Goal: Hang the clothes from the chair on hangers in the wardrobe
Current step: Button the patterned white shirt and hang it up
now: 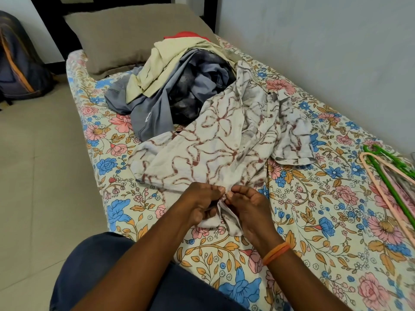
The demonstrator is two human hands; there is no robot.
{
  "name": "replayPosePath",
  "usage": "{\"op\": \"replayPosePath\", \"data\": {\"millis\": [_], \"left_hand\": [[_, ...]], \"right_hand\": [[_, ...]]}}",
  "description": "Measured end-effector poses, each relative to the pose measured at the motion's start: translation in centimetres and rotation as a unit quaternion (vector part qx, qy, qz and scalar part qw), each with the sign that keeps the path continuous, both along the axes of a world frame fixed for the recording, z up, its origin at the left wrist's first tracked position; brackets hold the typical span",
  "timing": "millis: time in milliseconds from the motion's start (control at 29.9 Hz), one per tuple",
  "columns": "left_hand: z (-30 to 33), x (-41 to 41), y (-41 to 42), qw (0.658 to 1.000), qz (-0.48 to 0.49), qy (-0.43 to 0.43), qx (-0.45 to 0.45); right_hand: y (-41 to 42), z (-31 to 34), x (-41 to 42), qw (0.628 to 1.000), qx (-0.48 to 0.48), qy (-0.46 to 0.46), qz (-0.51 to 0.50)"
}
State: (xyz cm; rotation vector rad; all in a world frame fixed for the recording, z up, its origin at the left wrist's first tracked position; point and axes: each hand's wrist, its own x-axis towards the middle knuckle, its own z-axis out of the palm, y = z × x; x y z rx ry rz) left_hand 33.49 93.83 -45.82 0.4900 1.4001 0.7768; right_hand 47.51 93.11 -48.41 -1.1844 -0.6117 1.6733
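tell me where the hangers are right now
In the head view the hangers, green and pink, lie on the floral bedsheet at the far right edge, near the wall, to the right of the patterned shirt both hands are pinching.

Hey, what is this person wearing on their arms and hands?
Both forearms are bare, with no sleeves in view. The right hand has thin orange bands around its wrist. The left hand shows no rings, watch or bands.

A bed (314, 221) with a flowered sheet fills most of the frame. A brown pillow (125, 39) lies at its head, upper centre. A dark backpack (18, 63) sits on the tiled floor (40, 164), upper left.
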Motion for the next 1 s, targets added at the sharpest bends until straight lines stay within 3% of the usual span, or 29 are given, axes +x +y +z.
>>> {"op": "replayPosePath", "data": {"millis": [134, 234, 301, 435, 502, 535, 602, 635, 702, 769, 836, 1003], "left_hand": [[0.2, -0.2, 0.1, 1.000, -0.007, -0.002, -0.015], [0.0, 0.4, -0.2, 0.998, -0.009, 0.041, 0.047], [-0.3, 0.9, -0.3, 0.996, -0.007, 0.052, 0.072], [-0.5, 0.3, -0.1, 0.998, -0.017, 0.034, 0.040], [-0.3, 0.2, -0.1, 0.990, -0.052, 0.097, 0.087], [-0.4, 0.2, -0.2, 0.967, -0.097, 0.195, 0.136], [-0.8, 0.8, -0.6, 0.859, -0.196, 0.418, 0.221], [-0.9, 1.1, -0.8, 0.804, -0.228, 0.493, 0.243], [-0.9, 1.6, -0.8, 0.737, -0.255, 0.565, 0.268], [-0.7, 1.8, -0.7, 0.701, -0.269, 0.594, 0.287], [-0.6, 1.8, -0.7, 0.680, -0.286, 0.607, 0.298], [0.0, 1.7, -0.1, 0.650, -0.341, 0.622, 0.272]], "right_hand": [[0.3, -0.1, 0.0, 1.000, -0.014, 0.018, 0.013], [0.4, 0.0, 0.5, 0.998, -0.011, 0.060, 0.025], [0.4, -0.1, 0.9, 0.999, 0.006, 0.033, 0.031], [0.6, -0.7, 1.2, 0.999, -0.019, 0.039, 0.034], [0.5, -0.4, 1.5, 0.998, -0.021, 0.022, 0.047], [0.4, -0.1, 1.7, 0.998, -0.010, -0.034, 0.051], [1.1, 0.3, 2.5, 0.977, 0.062, -0.205, 0.013], [1.9, 0.3, 2.7, 0.949, 0.106, -0.298, -0.019], [3.8, 0.6, 2.8, 0.904, 0.158, -0.395, -0.034], [5.5, 1.0, 2.0, 0.901, 0.143, -0.411, 0.006], [6.4, 0.8, 1.4, 0.921, 0.103, -0.376, 0.013], [4.5, -0.6, 1.9, 0.968, 0.010, -0.229, -0.100]]}}
